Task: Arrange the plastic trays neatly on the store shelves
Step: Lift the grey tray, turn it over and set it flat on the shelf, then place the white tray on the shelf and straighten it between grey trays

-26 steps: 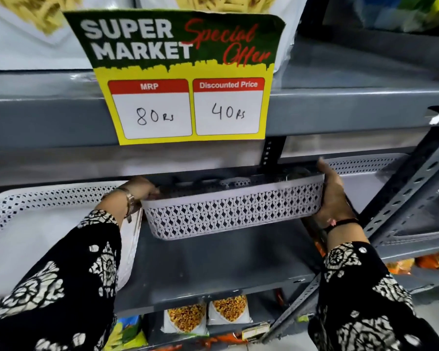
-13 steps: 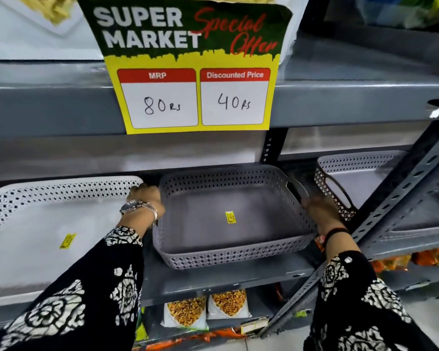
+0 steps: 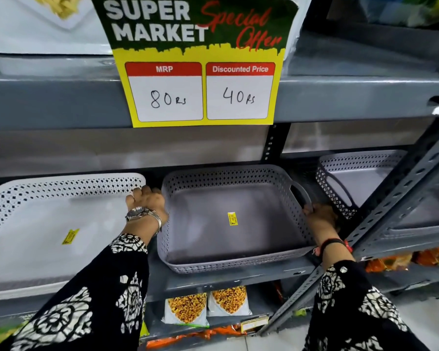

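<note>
A grey perforated plastic tray with a yellow price sticker lies flat on the middle grey shelf. My left hand grips its left rim, wedged between it and a larger white perforated tray. My right hand holds the grey tray's right handle. A second grey tray sits further right on the neighbouring shelf, behind a slanted metal brace.
A yellow and green price sign hangs from the upper shelf edge, above the grey tray. A perforated grey brace slants across the right side. Snack packets stand on the shelf below, and orange packets lie lower right.
The grey tray was held tilted in the air with its side toward me; it has been lowered flat onto the shelf. Both hands stay on its sides.
</note>
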Available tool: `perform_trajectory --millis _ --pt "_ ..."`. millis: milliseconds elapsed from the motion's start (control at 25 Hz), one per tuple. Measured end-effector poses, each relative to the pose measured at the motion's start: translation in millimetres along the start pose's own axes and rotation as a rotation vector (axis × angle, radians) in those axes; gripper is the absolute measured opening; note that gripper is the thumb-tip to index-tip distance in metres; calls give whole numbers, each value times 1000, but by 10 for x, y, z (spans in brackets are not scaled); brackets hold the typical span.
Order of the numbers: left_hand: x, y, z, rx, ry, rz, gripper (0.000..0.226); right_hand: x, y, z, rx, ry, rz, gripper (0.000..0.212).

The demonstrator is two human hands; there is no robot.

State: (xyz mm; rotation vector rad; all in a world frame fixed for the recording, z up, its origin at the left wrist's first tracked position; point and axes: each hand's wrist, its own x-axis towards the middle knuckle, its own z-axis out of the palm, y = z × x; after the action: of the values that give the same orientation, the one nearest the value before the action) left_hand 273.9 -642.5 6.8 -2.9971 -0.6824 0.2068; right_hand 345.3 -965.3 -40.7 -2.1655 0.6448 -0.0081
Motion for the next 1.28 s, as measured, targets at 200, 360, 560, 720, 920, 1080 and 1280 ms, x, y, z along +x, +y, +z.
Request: perform_trajectory --millis 200,360,560,720,920,1080,1280 --pt "-17 -47 -28 -50 33 41 51 -209 -111 -65 -182 49 -68 34" --pt "-65 -302 -126 -279 245 4 42 -682 -543 172 -147 96 -479 35" --pt "-82 -1289 -27 -399 382 -121 39 -1614 -1090 1022 11 -233 -704 37" --pt "-57 -2448 108 -338 378 -226 45 -2204 -1267 1624 49 -383 -605 52" --pt "63 -3632 348 -325 216 -348 62 -2468 -1368 1966 -26 -330 -498 60" --pt "237 -3867 553 -434 105 -308 63 -2457 -1328 2038 -172 -259 -483 63" --pt "318 -3734 691 -529 221 -233 43 -2466 -1292 2121 -253 -172 -570 54"
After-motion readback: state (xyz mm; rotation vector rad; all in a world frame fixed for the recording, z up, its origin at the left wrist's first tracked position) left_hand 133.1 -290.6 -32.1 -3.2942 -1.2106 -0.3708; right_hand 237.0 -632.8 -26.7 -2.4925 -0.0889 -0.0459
